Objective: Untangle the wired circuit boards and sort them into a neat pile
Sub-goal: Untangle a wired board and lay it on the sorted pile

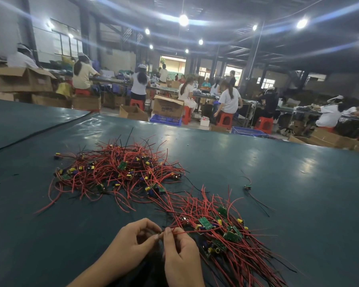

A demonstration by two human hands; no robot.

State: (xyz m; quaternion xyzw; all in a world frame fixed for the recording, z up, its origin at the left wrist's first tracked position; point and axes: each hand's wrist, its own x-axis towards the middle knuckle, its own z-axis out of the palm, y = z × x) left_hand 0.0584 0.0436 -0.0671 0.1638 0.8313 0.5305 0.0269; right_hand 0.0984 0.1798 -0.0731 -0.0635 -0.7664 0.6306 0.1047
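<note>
At six o'clock, our left hand and right hand both pinch one red wire, mid-untangling; next, we judge, lay it on the four-o'clock pile.

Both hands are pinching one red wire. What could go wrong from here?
1. The red wire pinched by the left hand and right hand runs into the near pile; a hard pull might drag its circuit boards askew.
2. Wires of the tangled heap reach the near pile, so the two could snag together.
3. The stray board lying apart to the right might be overlooked.
</note>
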